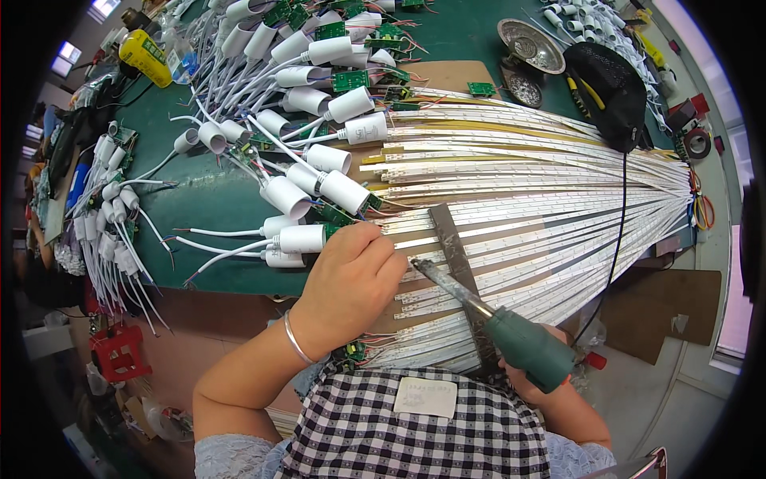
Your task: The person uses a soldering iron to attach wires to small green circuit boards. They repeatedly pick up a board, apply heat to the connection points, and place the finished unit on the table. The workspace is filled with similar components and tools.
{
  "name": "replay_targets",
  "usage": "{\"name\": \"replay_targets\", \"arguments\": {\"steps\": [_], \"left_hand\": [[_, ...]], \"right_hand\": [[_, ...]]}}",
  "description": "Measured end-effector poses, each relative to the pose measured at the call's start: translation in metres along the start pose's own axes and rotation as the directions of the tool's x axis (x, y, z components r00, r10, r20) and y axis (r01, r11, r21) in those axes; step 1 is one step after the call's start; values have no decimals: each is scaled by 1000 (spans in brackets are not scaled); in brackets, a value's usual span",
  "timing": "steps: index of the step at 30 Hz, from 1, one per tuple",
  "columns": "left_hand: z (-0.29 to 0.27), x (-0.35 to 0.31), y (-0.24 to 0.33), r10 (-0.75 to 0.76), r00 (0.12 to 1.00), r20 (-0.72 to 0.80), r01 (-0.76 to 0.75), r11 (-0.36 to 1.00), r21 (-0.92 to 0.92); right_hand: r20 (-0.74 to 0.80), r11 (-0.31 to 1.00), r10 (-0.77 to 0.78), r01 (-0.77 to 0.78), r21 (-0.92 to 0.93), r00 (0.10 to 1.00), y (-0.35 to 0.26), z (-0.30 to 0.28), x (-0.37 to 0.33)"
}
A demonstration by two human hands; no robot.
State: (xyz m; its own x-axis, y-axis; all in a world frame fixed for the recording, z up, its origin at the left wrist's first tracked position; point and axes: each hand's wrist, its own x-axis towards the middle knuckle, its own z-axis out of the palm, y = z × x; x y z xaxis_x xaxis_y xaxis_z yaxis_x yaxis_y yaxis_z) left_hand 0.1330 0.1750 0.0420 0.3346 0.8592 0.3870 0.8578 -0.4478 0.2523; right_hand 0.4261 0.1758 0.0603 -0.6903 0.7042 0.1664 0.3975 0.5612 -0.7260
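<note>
My left hand [359,275] is closed in a pinch at the left ends of the LED strips [511,231]; its fingers hide what is between them. Beside those fingers lie a white cylindrical cap with a cable [302,239] and a small green circuit board [335,215] with thin wires. My right hand [531,382], partly covered by the tool, grips a soldering iron [527,345] with a green handle. The iron's tip points up and left, over the strips close to my left fingers. A dark flat bar [461,275] lies across the strips under the iron's shaft.
Many white caps with cables and boards [311,100] cover the green table [207,239]. A metal dish [531,46], a black mesh item [606,92] and a loose green board [481,89] lie farther back. A black cord [622,215] crosses the strips. A yellow bottle [145,57] stands back left.
</note>
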Motion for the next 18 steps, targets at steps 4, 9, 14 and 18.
{"name": "replay_targets", "arguments": {"steps": [4, 9, 14, 18], "left_hand": [[1, -4, -3, -3, 999, 51, 3, 1000, -4], [1, -3, -4, 6, 999, 44, -5, 1000, -16], [7, -4, -6, 50, 998, -37, -50, 999, -2], [3, -6, -1, 28, 1000, -13, -26, 992, 121]], "right_hand": [[-35, 974, 176, -170, 148, 984, -9, -8, -7], [-158, 927, 279, -223, 302, 947, -5, 5, -29], [-161, 863, 335, -233, 448, 928, 4, 18, -57], [-155, 870, 264, -166, 465, 952, 8, 17, -61]]}}
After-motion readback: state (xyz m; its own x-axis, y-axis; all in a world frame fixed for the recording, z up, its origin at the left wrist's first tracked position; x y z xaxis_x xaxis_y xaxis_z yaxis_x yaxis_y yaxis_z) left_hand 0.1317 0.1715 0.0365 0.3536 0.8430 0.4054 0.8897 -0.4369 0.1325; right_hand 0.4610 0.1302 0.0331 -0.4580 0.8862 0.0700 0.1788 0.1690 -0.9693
